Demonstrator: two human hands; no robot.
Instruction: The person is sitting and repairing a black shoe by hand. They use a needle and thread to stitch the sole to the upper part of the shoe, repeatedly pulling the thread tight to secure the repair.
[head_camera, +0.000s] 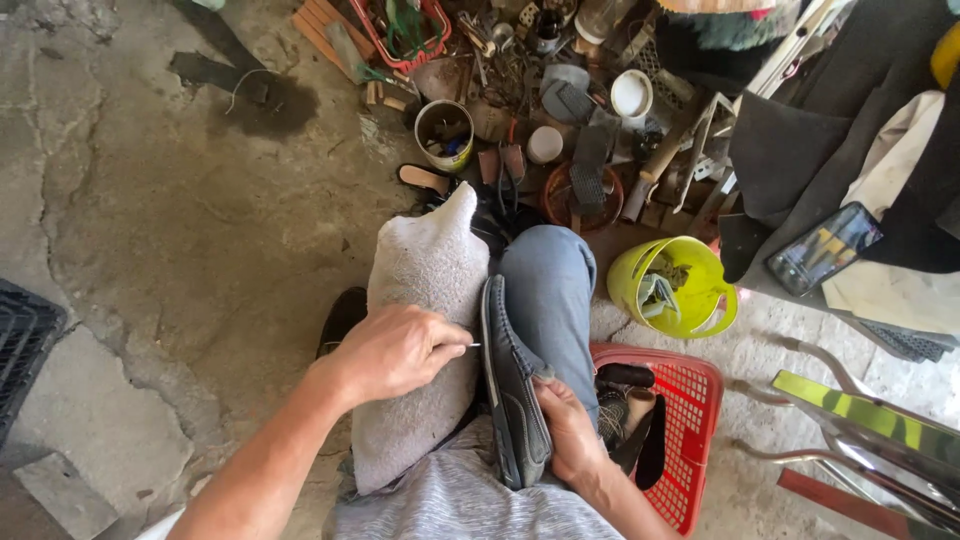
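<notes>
shoe on edge across the lap, needle coming at it from the left

the dark shoe (512, 385) stands on its side between the towel (420, 330) and the jeans knee (548, 290), long axis running away from the body, toe far. the right hand (572, 432) clasps its heel end at the near edge of the lap; the left hand (395, 350), resting on the towel, pinches a thin needle (472, 345) whose tip points right, just touching the shoe's upper rim. a red basket (690, 420) sits on the floor just right of the knee.

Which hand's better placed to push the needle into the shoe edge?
Left. The left hand pinches the needle, tip at the shoe edge. The right hand grips the shoe, steadying it.
</notes>
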